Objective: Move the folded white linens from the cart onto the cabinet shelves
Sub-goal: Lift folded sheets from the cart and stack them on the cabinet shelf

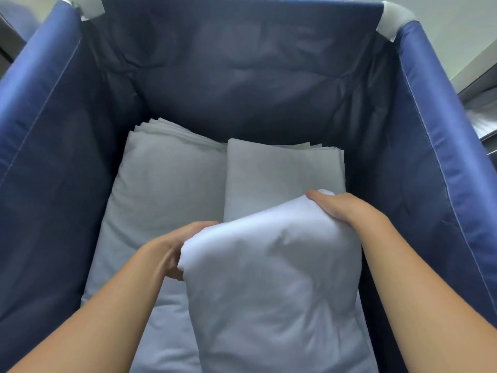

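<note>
A folded linen (pixel 269 270) is gripped at its sides by the left hand (pixel 172 249) and right hand (pixel 341 208), fingers clamped on it, above the cart's (pixel 443 130) near edge. Two stacks (pixel 172 179) lie beyond.

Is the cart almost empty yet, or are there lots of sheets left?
Not empty yet. Both hands, left hand and right hand, grip one folded white linen above the blue cart. Two folded stacks, left stack and right stack, remain inside. The shelves' contents aren't clearly visible.
</note>
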`<state>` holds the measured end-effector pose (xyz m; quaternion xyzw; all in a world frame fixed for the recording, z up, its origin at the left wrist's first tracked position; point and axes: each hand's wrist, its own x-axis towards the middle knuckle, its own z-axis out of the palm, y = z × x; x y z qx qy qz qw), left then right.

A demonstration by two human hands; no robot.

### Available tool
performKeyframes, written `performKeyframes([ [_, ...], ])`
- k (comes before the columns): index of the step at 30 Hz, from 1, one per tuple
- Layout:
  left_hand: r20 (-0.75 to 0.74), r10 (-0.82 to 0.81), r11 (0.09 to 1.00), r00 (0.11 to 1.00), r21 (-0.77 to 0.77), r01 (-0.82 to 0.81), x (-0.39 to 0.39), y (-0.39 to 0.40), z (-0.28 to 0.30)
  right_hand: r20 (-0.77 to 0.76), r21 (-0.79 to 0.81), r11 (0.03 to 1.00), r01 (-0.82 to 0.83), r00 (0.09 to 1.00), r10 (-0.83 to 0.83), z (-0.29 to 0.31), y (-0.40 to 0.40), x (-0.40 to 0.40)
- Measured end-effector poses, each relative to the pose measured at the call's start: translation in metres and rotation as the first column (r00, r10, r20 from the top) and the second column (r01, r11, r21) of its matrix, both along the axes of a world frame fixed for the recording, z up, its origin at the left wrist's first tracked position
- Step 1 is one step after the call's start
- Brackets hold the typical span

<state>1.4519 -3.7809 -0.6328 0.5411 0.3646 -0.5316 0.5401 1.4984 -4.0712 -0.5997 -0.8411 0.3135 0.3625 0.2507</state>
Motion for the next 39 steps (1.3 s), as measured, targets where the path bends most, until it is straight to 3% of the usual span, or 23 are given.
performKeyframes([
  [5, 0.212, -0.135, 0.989, 0.968, 0.086, 0.119, 0.000, -0.004, 0.002, -0.066, 0.022, 1.000, -0.003, 0.998, 0.004, -0.003, -0.003, -0.005],
  [9, 0.394, -0.090, 0.992, 0.915, 0.114, 0.049, 0.020, -0.011, 0.008, 0.139, 0.016, 0.998, 0.066, 0.988, -0.067, 0.013, -0.015, -0.007],
  [13, 0.583, -0.068, 0.980, 0.810, 0.193, -0.056, 0.040, -0.025, 0.024, 0.434, 0.162, 0.978, 0.133, 0.880, -0.192, 0.028, -0.025, -0.014],
  [16, 0.717, 0.040, 0.965, 0.696, 0.153, -0.214, 0.046, -0.034, 0.026, 0.562, 0.262, 0.956, 0.136, 0.783, -0.266, 0.022, -0.030, -0.014],
  [19, 0.778, 0.125, 0.957, 0.616, 0.070, -0.282, 0.050, -0.041, 0.020, 0.620, 0.386, 0.911, 0.145, 0.690, -0.373, 0.002, -0.031, -0.012],
  [23, 0.852, 0.074, 0.925, 0.518, 0.135, -0.354, 0.060, -0.050, -0.003, 0.658, 0.407, 0.899, 0.160, 0.632, -0.410, -0.042, -0.033, -0.010],
  [27, 0.879, -0.042, 0.889, 0.474, 0.249, -0.384, 0.070, -0.056, -0.030, 0.652, 0.395, 0.903, 0.168, 0.641, -0.404, -0.067, -0.031, 0.003],
  [31, 0.864, -0.137, 0.850, 0.485, 0.354, -0.390, 0.081, -0.050, -0.051, 0.588, 0.347, 0.919, 0.186, 0.720, -0.368, -0.070, -0.032, 0.018],
  [34, 0.870, -0.188, 0.836, 0.457, 0.386, -0.391, 0.081, -0.050, -0.058, 0.404, 0.423, 0.858, 0.289, 0.788, -0.465, -0.057, -0.036, 0.037],
  [36, 0.892, -0.250, 0.823, 0.377, 0.401, -0.403, 0.080, -0.053, -0.055, 0.275, 0.429, 0.843, 0.325, 0.842, -0.464, -0.048, -0.036, 0.048],
  [37, 0.899, -0.292, 0.812, 0.325, 0.413, -0.413, 0.080, -0.055, -0.051, 0.288, 0.419, 0.854, 0.308, 0.847, -0.447, -0.048, -0.036, 0.053],
  [39, 0.919, -0.311, 0.803, 0.242, 0.390, -0.450, 0.084, -0.059, -0.042, 0.468, 0.336, 0.912, 0.233, 0.799, -0.377, -0.053, -0.035, 0.059],
])
